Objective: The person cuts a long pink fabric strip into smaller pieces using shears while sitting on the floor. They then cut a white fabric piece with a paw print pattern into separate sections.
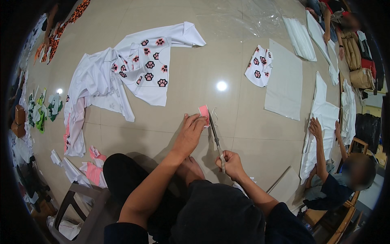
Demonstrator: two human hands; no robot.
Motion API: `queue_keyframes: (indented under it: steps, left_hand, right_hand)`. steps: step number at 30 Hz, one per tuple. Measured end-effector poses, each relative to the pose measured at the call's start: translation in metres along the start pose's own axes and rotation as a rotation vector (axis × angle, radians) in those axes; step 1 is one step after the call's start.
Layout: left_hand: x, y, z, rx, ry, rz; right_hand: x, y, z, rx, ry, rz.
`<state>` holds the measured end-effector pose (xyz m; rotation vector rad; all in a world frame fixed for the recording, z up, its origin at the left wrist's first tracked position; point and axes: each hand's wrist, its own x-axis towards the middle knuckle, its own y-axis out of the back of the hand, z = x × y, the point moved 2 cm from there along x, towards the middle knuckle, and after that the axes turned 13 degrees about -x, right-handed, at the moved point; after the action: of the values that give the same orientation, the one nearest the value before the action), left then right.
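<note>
My left hand (191, 132) pinches a small pink piece of fabric (204, 111) against the tiled floor, fingers on its lower edge. My right hand (230, 162) grips the handles of long scissors (216, 138); the blades point up toward the pink piece and meet its right side. My bare foot lies just below the left hand.
White garments with black-and-pink paw prints (140, 67) lie spread at the upper left, a smaller paw-print piece (258, 66) beside a grey sheet (286, 83). Pink and white scraps (92, 166) sit near a stool (81, 207). Another person (337, 179) handles white cloth (323, 122) at the right.
</note>
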<state>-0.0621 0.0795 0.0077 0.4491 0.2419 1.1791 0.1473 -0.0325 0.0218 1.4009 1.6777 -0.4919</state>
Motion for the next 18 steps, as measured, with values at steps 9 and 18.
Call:
queue_keyframes:
  steps: [9,18]
  left_hand:
    - [-0.001,0.002,-0.001,0.013,-0.012,-0.012]
    - [0.001,0.006,0.002,-0.005,0.002,-0.027]
  right_hand:
    - [0.002,0.005,-0.011,0.046,0.029,-0.029]
    - [0.006,0.023,-0.015,-0.006,0.008,-0.070]
